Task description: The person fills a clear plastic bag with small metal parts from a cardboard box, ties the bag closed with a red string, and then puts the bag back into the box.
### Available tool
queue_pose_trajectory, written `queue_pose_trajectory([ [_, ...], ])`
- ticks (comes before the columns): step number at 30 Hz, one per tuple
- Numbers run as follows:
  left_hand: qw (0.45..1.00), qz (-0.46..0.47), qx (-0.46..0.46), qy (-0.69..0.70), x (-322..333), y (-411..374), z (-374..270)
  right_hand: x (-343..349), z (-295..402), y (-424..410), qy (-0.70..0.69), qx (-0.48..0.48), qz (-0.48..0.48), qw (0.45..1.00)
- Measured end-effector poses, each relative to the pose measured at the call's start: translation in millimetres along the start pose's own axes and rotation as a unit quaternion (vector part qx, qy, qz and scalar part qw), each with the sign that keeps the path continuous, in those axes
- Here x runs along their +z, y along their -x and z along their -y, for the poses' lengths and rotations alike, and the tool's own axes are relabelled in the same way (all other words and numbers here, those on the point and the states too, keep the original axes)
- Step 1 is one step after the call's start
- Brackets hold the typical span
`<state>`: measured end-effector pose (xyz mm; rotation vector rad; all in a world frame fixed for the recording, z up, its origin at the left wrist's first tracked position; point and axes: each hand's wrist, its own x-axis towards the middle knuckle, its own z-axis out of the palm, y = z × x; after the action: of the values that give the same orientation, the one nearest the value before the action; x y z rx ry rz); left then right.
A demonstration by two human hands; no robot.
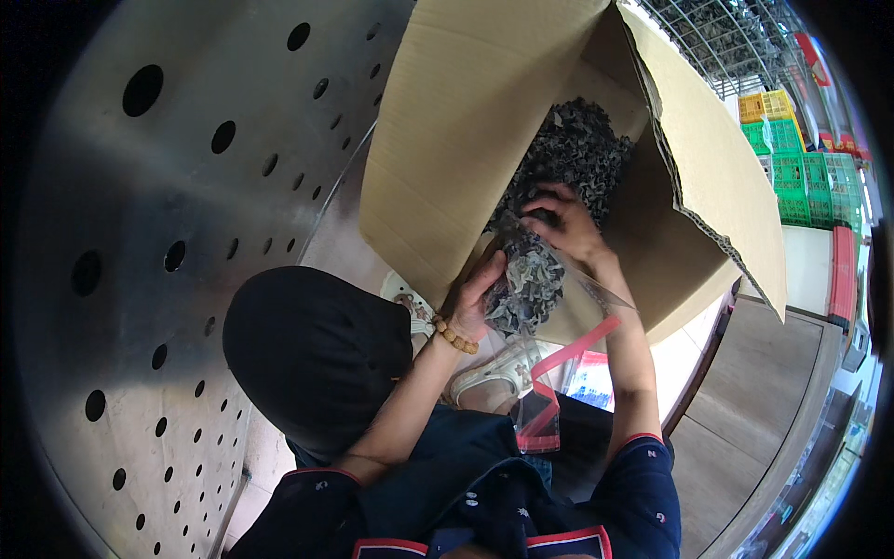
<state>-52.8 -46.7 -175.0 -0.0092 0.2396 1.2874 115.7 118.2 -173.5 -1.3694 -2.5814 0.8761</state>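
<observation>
A tall cardboard box (461,140) stands before me with its flaps up. Dark, dried, curled pieces that look like wood ear fungus (583,143) lie inside it. My left hand (478,297), with a beaded bracelet at the wrist, holds the side of a clear plastic bag (531,279) partly filled with the same pieces. The bag has a red strip along one edge, which hangs down towards my lap. Over the pile, at the bag's mouth, my right hand (569,223) has its fingers curled; whether it grips the bag or some pieces, I cannot tell.
A metal panel with round holes (188,189) rises at the left. A wire basket (733,42) of dark pieces stands at the upper right, beyond the box flap, near green and yellow plastic crates (789,175). A wood-look cabinet or table (754,391) lies at the right.
</observation>
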Motion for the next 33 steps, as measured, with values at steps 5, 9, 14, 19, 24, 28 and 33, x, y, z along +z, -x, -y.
queue_pose_trajectory([
  [5, 0.998, 0.054, -0.008, 0.015, 6, 2, -2, -44, -131, -32, -0.451, 0.065, -0.222, 0.862],
  [9, 0.977, 0.112, 0.119, -0.137, 15, 4, -6, -65, -171, -88, -0.096, 0.139, -0.355, 0.920],
  [14, 0.998, 0.046, 0.026, -0.042, -1, 2, 4, -54, -156, -104, 0.058, 0.143, -0.338, 0.928],
  [19, 0.999, 0.024, -0.001, -0.046, 8, 5, -2, -4, -115, -68, 0.083, 0.052, -0.336, 0.937],
  [24, 1.000, 0.014, 0.001, -0.023, 2, 3, -2, 7, -23, -19, -0.038, -0.035, -0.201, 0.978],
  [28, 1.000, -0.010, -0.011, -0.026, 3, 2, -2, -23, 8, 11, -0.071, -0.047, -0.107, 0.991],
  [33, 0.990, -0.102, 0.013, -0.099, -18, 3, 10, -60, 13, 52, 0.019, -0.098, -0.239, 0.966],
])
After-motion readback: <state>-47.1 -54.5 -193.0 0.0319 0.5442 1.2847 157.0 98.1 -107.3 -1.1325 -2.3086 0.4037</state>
